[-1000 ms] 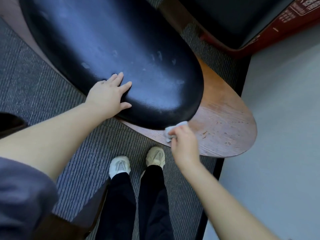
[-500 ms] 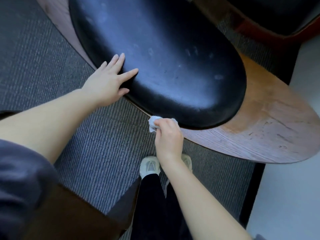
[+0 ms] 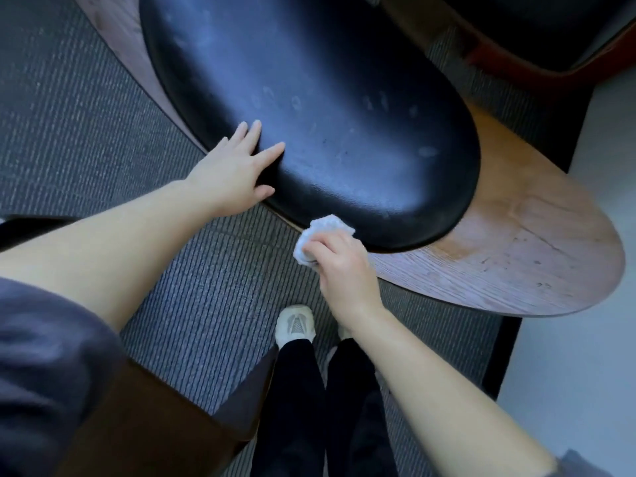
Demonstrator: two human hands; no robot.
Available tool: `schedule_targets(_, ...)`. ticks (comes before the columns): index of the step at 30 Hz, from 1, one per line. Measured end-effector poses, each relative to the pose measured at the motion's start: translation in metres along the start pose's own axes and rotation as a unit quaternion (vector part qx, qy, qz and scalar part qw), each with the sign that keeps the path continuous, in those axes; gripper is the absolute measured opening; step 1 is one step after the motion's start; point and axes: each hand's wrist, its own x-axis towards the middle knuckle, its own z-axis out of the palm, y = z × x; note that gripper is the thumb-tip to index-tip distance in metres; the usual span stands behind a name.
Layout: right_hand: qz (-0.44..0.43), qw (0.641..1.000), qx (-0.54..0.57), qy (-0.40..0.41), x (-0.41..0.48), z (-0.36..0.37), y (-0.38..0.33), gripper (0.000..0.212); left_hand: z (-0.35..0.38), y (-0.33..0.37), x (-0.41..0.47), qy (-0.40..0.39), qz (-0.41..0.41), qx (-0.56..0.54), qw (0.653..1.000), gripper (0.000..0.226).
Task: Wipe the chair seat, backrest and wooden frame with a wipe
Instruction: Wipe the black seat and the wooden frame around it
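A black padded cushion with faint smudges lies on a curved wooden frame, filling the upper middle of the view. My left hand rests flat on the cushion's near left edge, fingers straight. My right hand grips a crumpled white wipe and presses it to the wooden frame right below the cushion's near edge. Part of the wipe is hidden under my fingers.
Grey ribbed carpet covers the floor at left and under my feet. Pale smooth floor lies at right. Another dark seat with a reddish-brown frame stands at the top right. A brown object sits at the bottom left.
My right hand has slid the wipe leftward along the wooden frame's near edge under the cushion. The view has shifted so the chair sits further right. My left hand stays on the cushion.
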Motion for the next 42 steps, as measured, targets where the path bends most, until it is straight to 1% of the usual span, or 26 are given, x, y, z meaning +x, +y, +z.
schedule_targets(3, -0.041, 0.996, -0.049, -0.061, -0.006, -0.011, 0.021, 0.024, 0.008, 0.034, -0.001, -0.014, 0.022, -0.004, 1.000, 0.073)
schedule_targets(5, -0.031, 0.994, -0.054, -0.093, -0.009, -0.019, 0.029, 0.018, 0.012, 0.056, 0.000, -0.024, 0.030, -0.010, 0.999, 0.072)
schedule_targets(6, -0.016, 0.993, -0.053, -0.105, -0.015, -0.026, 0.036, 0.017, 0.013, 0.066, 0.001, -0.030, 0.035, -0.015, 0.999, 0.072)
schedule_targets(10, 0.076, 0.987, -0.075, -0.119, -0.046, -0.082, 0.083, 0.027, 0.010, 0.104, 0.006, -0.054, 0.041, -0.048, 0.997, 0.069)
schedule_targets(14, 0.186, 0.970, -0.126, -0.088, -0.017, -0.126, 0.137, 0.025, 0.008, 0.135, 0.019, -0.065, 0.043, -0.050, 0.996, 0.070)
schedule_targets(17, 0.225, 0.967, -0.097, -0.067, 0.001, -0.130, 0.146, 0.027, 0.009, 0.147, 0.031, -0.062, 0.028, -0.044, 0.997, 0.074)
schedule_targets(18, 0.223, 0.968, -0.092, -0.071, 0.000, -0.130, 0.144, 0.026, 0.009, 0.150, 0.032, -0.063, 0.023, -0.041, 0.997, 0.075)
schedule_targets(22, 0.152, 0.976, -0.103, -0.118, -0.012, -0.139, 0.149, 0.017, 0.005, 0.159, 0.031, -0.080, 0.000, -0.046, 0.996, 0.079)
schedule_targets(26, 0.170, 0.971, -0.109, -0.130, 0.016, -0.155, 0.165, 0.022, -0.002, 0.169, 0.043, -0.087, -0.014, -0.061, 0.994, 0.083)
schedule_targets(29, 0.209, 0.961, -0.100, -0.154, 0.046, -0.163, 0.183, 0.026, -0.007, 0.180, 0.062, -0.075, -0.014, -0.073, 0.994, 0.085)
schedule_targets(31, 0.231, 0.950, -0.112, -0.175, 0.064, -0.166, 0.199, 0.028, -0.010, 0.191, 0.076, -0.083, -0.030, -0.080, 0.993, 0.091)
schedule_targets(33, 0.230, 0.950, -0.115, -0.175, 0.080, -0.166, 0.221, 0.028, -0.013, 0.203, 0.091, -0.117, -0.064, -0.095, 0.986, 0.103)
schedule_targets(35, 0.224, 0.957, -0.075, -0.170, 0.099, -0.167, 0.242, 0.025, -0.012, 0.215, 0.101, -0.143, -0.092, -0.079, 0.982, 0.114)
schedule_targets(37, 0.207, 0.967, -0.033, -0.147, 0.120, -0.165, 0.259, 0.023, -0.009, 0.221, 0.106, -0.150, -0.109, -0.062, 0.981, 0.120)
schedule_targets(39, 0.187, 0.973, -0.053, -0.127, 0.139, -0.163, 0.271, 0.027, -0.008, 0.222, 0.110, -0.154, -0.121, -0.057, 0.979, 0.122)
schedule_targets(42, 0.163, 0.973, -0.087, -0.138, 0.141, -0.163, 0.279, 0.025, -0.008, 0.224, 0.113, -0.166, -0.137, -0.044, 0.976, 0.122)
